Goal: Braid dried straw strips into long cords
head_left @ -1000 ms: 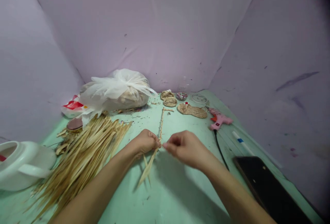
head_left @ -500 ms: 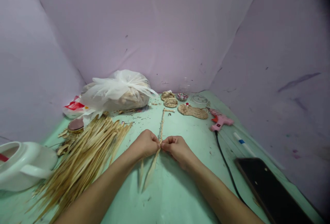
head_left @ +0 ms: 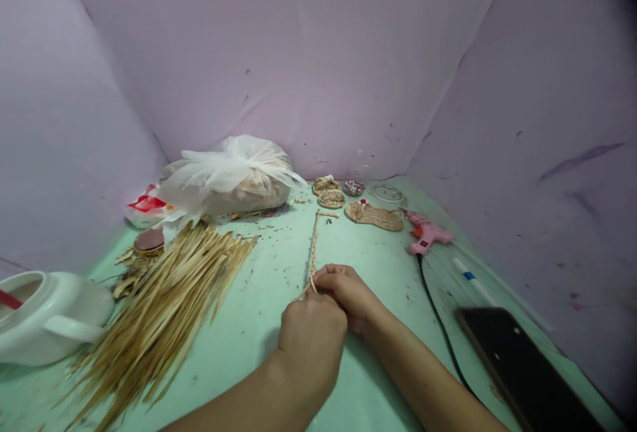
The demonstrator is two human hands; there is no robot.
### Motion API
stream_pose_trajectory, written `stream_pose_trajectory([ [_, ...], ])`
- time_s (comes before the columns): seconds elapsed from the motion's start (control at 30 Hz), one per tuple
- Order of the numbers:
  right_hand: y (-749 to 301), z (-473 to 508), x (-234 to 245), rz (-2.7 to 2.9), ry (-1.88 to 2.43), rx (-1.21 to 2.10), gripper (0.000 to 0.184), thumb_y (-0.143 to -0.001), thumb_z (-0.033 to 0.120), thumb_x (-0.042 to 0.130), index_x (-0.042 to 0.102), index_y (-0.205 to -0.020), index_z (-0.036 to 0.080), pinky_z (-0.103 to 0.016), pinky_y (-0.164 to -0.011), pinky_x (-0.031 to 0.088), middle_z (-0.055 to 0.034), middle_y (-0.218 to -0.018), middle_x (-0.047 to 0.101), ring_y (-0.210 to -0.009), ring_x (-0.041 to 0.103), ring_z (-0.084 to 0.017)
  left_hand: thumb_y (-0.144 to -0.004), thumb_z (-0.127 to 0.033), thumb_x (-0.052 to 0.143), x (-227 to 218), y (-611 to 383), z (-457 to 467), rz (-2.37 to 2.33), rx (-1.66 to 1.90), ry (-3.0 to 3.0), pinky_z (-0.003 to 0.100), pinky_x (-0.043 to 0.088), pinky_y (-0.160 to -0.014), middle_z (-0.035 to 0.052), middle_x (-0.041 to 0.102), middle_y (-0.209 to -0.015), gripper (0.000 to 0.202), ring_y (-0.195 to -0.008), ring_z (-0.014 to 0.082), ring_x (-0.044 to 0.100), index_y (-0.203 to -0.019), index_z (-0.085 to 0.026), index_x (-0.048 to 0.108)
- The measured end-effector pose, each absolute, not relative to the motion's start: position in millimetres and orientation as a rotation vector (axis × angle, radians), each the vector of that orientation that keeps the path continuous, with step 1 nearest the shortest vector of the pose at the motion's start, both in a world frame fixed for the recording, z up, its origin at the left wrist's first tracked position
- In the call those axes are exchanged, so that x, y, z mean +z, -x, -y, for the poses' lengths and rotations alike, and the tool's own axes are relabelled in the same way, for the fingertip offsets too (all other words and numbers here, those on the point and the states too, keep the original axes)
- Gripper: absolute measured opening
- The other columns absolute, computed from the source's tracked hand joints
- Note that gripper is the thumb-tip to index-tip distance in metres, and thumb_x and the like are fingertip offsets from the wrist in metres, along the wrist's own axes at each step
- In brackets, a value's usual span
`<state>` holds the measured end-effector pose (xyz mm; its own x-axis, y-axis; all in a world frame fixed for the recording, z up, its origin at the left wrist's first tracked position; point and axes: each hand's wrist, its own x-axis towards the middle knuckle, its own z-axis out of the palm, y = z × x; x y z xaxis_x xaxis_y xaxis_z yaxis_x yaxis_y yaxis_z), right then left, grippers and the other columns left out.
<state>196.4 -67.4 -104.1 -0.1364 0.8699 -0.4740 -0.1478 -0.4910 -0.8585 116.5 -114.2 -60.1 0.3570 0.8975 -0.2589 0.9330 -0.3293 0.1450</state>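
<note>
A thin braid of pale dried strips (head_left: 314, 241) runs away from me along the table, its far end bent to the right. My right hand (head_left: 348, 291) pinches the near end of the braid between thumb and fingers. Just in front of it, my left hand (head_left: 313, 326) is closed with its back toward me, over the loose strips. Its fingertips are hidden, but a strip loops up between the two hands. To the left lies a bundle of dried straw-coloured strips (head_left: 169, 306).
A knotted white plastic bag (head_left: 229, 176) sits at the back left, with a white watering can (head_left: 54, 319) nearer. Woven coils (head_left: 331, 199), a sole-shaped woven piece (head_left: 374, 216) and a bead container (head_left: 353, 188) lie at the back. A pink glue gun (head_left: 428, 233), marker (head_left: 470, 276) and phone (head_left: 522, 365) lie right.
My left hand has swung toward me and to the right, now in front of the right hand. The loose strip ends that hung below are mostly covered. My right hand stays at the braid.
</note>
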Motion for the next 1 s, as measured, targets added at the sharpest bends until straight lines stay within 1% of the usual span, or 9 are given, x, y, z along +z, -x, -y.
stream_pose_trajectory([
  [0.13,-196.7,66.4,-106.7,0.941,1.413,1.696,0.002,-0.049,0.013,0.049,0.050,-0.048,0.015,-0.020,-0.037,0.022,0.0047,-0.036,0.042,-0.036,0.033,-0.006,-0.072,-0.018,0.046,-48.3,-102.7,100.6,-1.635,-0.138,-2.303,0.029,0.043,-0.064,0.0116,0.064,-0.076,0.021,-0.072,0.0212,0.060,-0.081,-0.014,0.065],
  [0.27,-199.4,64.8,-108.3,0.965,1.383,1.741,0.003,-0.051,0.014,0.050,0.048,-0.049,0.015,-0.020,-0.036,0.021,0.0057,-0.035,0.040,-0.033,0.032,-0.006,-0.076,-0.029,0.040,-37.9,-77.7,67.3,-1.804,0.375,-1.977,0.030,0.041,-0.062,0.0075,0.062,-0.069,0.025,-0.067,0.0186,0.057,-0.070,-0.016,0.061],
  [0.37,-199.8,65.3,-106.4,0.983,1.349,1.787,0.005,-0.054,0.016,0.050,0.048,-0.049,0.015,-0.020,-0.037,0.021,0.0049,-0.034,0.041,-0.033,0.032,-0.006,-0.072,-0.022,0.044,-53.2,-73.8,51.2,-1.568,0.425,-1.346,0.025,0.040,-0.052,0.0026,0.057,-0.061,0.017,-0.049,0.0114,0.051,-0.084,-0.015,0.054],
  [0.43,-199.2,65.7,-104.8,0.992,1.293,1.810,0.008,-0.056,0.017,0.049,0.046,-0.048,0.016,-0.020,-0.039,0.025,0.0034,-0.036,0.044,-0.035,0.035,-0.007,-0.073,-0.023,0.044,-67.3,-78.2,49.1,-1.347,0.409,-1.056,0.023,0.039,-0.046,-0.0001,0.054,-0.059,0.013,-0.042,0.0089,0.047,-0.081,-0.015,0.050],
  [0.5,-199.0,64.9,-104.3,1.041,1.273,1.790,0.010,-0.058,0.018,0.049,0.045,-0.049,0.016,-0.020,-0.041,0.028,0.0020,-0.040,0.048,-0.038,0.038,-0.007,-0.074,-0.028,0.043,-77.4,-82.5,50.6,-1.243,0.417,-0.971,0.019,0.031,-0.037,-0.0029,0.048,-0.054,0.014,-0.035,0.0048,0.037,-0.070,-0.015,0.047],
  [0.57,-200.3,62.3,-106.3,1.143,1.327,1.690,0.011,-0.059,0.017,0.049,0.045,-0.049,0.016,-0.020,-0.043,0.028,0.0018,-0.043,0.049,-0.040,0.038,-0.007,-0.073,-0.033,0.044,-81.2,-83.0,51.8,-1.229,0.387,-0.994,0.016,0.017,-0.031,-0.0053,0.041,-0.049,0.021,-0.030,0.0015,0.023,-0.062,-0.014,0.045],
  [0.63,-203.2,59.0,-110.2,1.303,1.419,1.542,0.010,-0.061,0.016,0.049,0.046,-0.052,0.015,-0.019,-0.044,0.027,0.0021,-0.046,0.050,-0.042,0.037,-0.006,-0.070,-0.033,0.047,-80.7,-79.9,51.1,-1.210,0.321,-1.053,0.017,0.008,-0.031,-0.0068,0.036,-0.045,0.021,-0.030,0.0012,0.017,-0.059,-0.015,0.045],
  [0.8,-210.1,59.8,-113.2,1.818,1.536,1.048,0.008,-0.069,0.018,0.046,0.053,-0.063,0.016,-0.020,-0.048,0.027,-0.0001,-0.056,0.055,-0.050,0.042,-0.009,-0.064,-0.018,0.046,-81.1,-74.8,47.5,-1.296,0.269,-1.301,0.020,0.010,-0.034,-0.0074,0.026,-0.031,0.020,-0.029,0.0040,0.019,-0.045,-0.016,0.041],
  [1.0,-208.5,71.1,-96.2,2.080,1.659,0.690,0.011,-0.068,0.013,0.046,0.057,-0.066,0.016,-0.022,-0.049,0.025,-0.0038,-0.060,0.059,-0.052,0.044,-0.010,-0.050,-0.006,0.044,-97.4,-80.7,46.1,-1.492,0.397,-1.445,0.021,0.017,-0.041,-0.0056,0.032,-0.034,0.013,-0.038,0.0049,0.025,-0.040,-0.014,0.043],
])
